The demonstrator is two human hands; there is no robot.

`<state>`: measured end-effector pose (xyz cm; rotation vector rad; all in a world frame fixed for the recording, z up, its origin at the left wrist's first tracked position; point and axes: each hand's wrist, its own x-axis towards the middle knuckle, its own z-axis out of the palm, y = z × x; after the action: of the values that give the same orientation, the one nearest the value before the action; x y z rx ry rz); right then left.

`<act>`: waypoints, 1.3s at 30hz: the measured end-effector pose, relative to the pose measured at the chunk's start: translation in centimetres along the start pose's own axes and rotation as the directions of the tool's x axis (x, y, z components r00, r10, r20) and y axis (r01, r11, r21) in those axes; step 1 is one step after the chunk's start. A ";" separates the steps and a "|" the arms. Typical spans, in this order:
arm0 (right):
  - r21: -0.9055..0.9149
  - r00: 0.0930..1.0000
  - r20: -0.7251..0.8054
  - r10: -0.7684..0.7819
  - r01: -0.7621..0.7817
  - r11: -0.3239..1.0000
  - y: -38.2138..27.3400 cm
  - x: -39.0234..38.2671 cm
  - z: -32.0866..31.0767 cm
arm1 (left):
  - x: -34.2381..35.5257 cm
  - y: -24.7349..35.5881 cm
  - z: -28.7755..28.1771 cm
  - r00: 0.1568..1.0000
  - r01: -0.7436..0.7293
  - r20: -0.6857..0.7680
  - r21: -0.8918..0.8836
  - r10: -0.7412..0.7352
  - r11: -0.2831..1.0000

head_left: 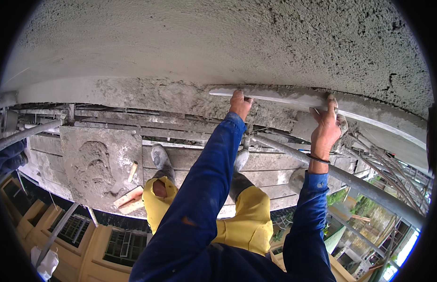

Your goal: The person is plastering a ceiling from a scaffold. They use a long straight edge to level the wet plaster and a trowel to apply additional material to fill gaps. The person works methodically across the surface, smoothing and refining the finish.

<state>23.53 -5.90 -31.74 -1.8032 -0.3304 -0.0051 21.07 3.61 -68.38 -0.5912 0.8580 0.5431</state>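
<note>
My left hand (240, 104) grips the lower edge of a long metal straightedge (280, 97), left of its middle, with fingers closed. My right hand (325, 126) holds the same bar farther right, its fingers curled on it. The bar lies against a band of wet grey render (174, 94) along the bottom of the rough plastered wall (350, 47). Its left end sits just left of my left hand; its right end runs toward the rim of the picture.
My boots stand on scaffold planks (195, 160). Mortar lies on a board (72, 174), beside wooden pieces (127, 199). Steel poles (359, 185) cross at right and left. A person's dark-clothed legs (11, 160) show at far left. A yellow building (96, 239) is below.
</note>
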 end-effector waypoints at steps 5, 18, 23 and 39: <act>0.103 0.980 -0.068 0.185 -0.177 0.979 0.5 -1.0 1.5 | -0.8 4.9 -0.7 0.990 -0.143 0.002 0.096 0.144 0.985; 0.237 0.957 0.055 0.284 -0.289 0.928 -1.7 -6.7 11.7 | 1.9 21.4 -6.4 0.633 -0.760 0.494 0.546 0.596 0.354; 0.237 0.933 -0.024 0.360 -0.345 0.908 -1.1 -7.2 10.8 | -7.4 21.5 2.0 0.955 -0.277 -0.051 0.202 0.293 0.939; 0.255 0.897 0.154 0.414 -0.441 0.861 -6.9 -14.4 20.5 | -15.3 37.4 4.0 0.895 -0.420 -0.046 0.250 0.444 0.872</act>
<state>4.68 11.93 -33.07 -1.5572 0.0147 0.4242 -9.53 29.87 -63.42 -0.2051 1.1458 0.8093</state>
